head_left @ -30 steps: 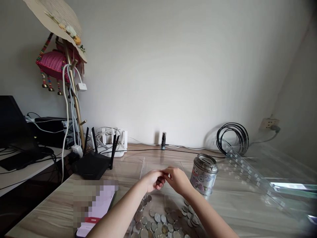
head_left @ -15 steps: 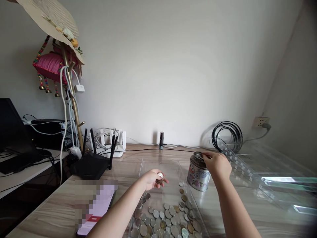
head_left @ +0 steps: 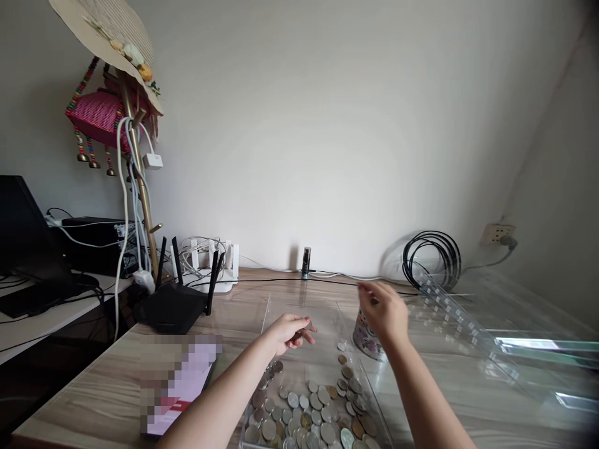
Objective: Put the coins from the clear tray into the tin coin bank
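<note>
My left hand (head_left: 291,333) hovers over the clear plastic tray (head_left: 269,308), thumb pressed to its curled fingers around coins that barely show. Many loose coins (head_left: 316,405), mostly silver with some brassy ones, lie in the near part of the tray. To the right stands a round metal coin tin (head_left: 367,340) with a flower pattern. My right hand (head_left: 384,308) is in front of the tin's top and hides most of it. Its fingers are curled together and slightly blurred; anything between them is hidden.
A phone (head_left: 187,386), partly pixelated, lies left of the tray. Behind it are a black router (head_left: 175,308) and a white router (head_left: 219,277). A small dark bottle (head_left: 306,263) stands by the wall. Coiled black cable (head_left: 431,260) and clear plastic panels (head_left: 468,324) are on the right.
My right hand went from my left hand to the tin's lid, then moved slightly left off it. My left hand stayed over the tray; its coins, visible half a second ago, are now mostly covered.
</note>
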The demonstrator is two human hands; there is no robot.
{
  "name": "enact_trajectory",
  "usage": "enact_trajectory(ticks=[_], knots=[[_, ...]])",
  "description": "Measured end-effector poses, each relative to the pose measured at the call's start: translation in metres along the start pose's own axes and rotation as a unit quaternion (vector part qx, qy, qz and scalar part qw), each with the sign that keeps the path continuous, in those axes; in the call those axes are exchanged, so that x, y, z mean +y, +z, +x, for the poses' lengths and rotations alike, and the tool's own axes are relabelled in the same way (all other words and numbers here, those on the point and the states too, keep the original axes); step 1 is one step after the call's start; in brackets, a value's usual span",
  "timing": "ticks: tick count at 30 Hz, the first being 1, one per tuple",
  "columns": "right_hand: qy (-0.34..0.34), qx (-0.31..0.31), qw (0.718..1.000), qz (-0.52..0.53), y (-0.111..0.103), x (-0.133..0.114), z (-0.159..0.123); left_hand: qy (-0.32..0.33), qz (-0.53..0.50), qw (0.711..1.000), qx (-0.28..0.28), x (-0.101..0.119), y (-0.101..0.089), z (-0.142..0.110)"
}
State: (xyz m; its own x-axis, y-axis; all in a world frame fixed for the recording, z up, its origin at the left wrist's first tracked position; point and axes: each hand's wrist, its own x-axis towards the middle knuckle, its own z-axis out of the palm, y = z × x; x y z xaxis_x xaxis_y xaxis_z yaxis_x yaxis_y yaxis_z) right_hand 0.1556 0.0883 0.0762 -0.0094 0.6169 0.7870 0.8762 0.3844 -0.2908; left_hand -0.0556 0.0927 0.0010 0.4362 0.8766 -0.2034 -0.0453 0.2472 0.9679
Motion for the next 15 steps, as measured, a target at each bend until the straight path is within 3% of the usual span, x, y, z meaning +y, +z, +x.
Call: enact_trajectory(ticks=[4,7,10,15], knots=[[-0.076,-0.229,0.968,0.071,0.033,-0.039,-0.023,-0.021,-0.035,0.999,0.009,0.001,-0.001,0.001],[-0.105,-0.313,0.942,0.052,0.053,-0.051,-0.038,-0.054,-0.068,0.996,0.005,0.002,-0.002,0.003],[-0.111,-0.306,0.946,0.008,0.058,-0.050,-0.040,-0.071,-0.098,0.992,-0.023,0.004,-0.001,0.002],[-0.086,-0.166,0.982,-0.029,0.039,-0.034,-0.021,-0.080,-0.109,0.991,-0.009,0.008,0.002,-0.006]])
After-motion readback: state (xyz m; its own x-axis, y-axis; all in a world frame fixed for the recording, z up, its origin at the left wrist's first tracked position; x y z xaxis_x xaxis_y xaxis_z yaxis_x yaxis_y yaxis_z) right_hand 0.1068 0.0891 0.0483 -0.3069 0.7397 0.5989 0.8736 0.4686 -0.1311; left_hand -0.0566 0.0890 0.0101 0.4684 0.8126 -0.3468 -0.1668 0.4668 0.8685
